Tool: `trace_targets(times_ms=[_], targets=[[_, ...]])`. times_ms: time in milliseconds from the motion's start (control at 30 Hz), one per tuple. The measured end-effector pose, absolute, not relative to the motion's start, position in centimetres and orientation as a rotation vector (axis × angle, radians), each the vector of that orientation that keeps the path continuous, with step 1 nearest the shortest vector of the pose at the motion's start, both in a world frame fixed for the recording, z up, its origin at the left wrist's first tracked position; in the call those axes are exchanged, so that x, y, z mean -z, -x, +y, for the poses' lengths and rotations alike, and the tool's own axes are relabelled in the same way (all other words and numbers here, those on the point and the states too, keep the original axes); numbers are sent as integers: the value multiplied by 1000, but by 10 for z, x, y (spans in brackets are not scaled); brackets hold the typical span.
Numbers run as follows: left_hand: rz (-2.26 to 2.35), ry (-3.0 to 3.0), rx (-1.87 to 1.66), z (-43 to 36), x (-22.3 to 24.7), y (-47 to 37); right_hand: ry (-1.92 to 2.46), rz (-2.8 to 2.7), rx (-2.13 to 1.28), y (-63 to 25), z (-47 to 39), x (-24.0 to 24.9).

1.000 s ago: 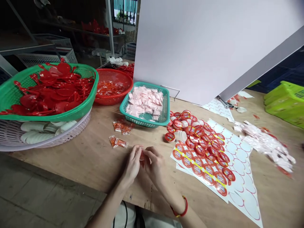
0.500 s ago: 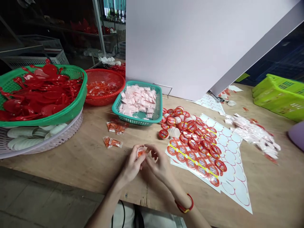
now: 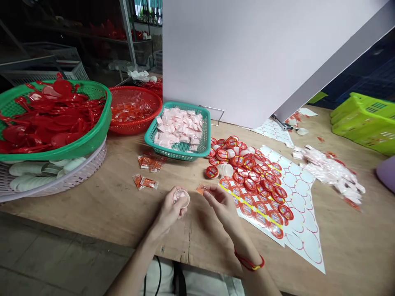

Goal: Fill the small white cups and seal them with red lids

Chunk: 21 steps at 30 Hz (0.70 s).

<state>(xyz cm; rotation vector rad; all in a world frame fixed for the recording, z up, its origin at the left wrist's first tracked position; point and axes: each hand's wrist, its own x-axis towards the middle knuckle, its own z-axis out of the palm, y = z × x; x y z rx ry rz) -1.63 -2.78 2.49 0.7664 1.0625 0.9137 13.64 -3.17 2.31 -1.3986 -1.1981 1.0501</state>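
Note:
My left hand (image 3: 171, 206) is closed around a small white plastic cup (image 3: 181, 193), its mouth turned up toward me. Something pale pink shows inside the cup, with my thumb over its rim. To the right, my right hand (image 3: 219, 201) pinches a small orange packet (image 3: 201, 188) between thumb and fingertips, apart from the cup. Several more orange packets (image 3: 149, 183) lie on the table beyond my left hand. Right of my right hand, round red stickers (image 3: 247, 209) cover part of a white sheet, and a heap of red-lidded cups (image 3: 237, 162) lies over its upper end.
A teal basket (image 3: 208, 137) holds pale pink packets. Behind it on the left are a red basket (image 3: 159, 98) and a green basket (image 3: 106, 111) of red plastic pieces. Pink packets (image 3: 333, 174) lie in a pile at right, near a yellow-green crate (image 3: 364, 127).
My hands were together at the cup, with orange showing in its mouth. Now my right hand has drawn away to the right with the orange packet, and pale pink shows in the cup.

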Motion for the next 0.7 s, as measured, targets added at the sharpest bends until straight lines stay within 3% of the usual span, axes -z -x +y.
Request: trace_targets(times_ms=[367, 700], targets=[[1072, -767, -859, -28, -18, 10, 1368, -1332, -1092, -119, -41, -31], [798, -724, -816, -29, -13, 20, 1477, -1880, -660, -109, -40, -33]])
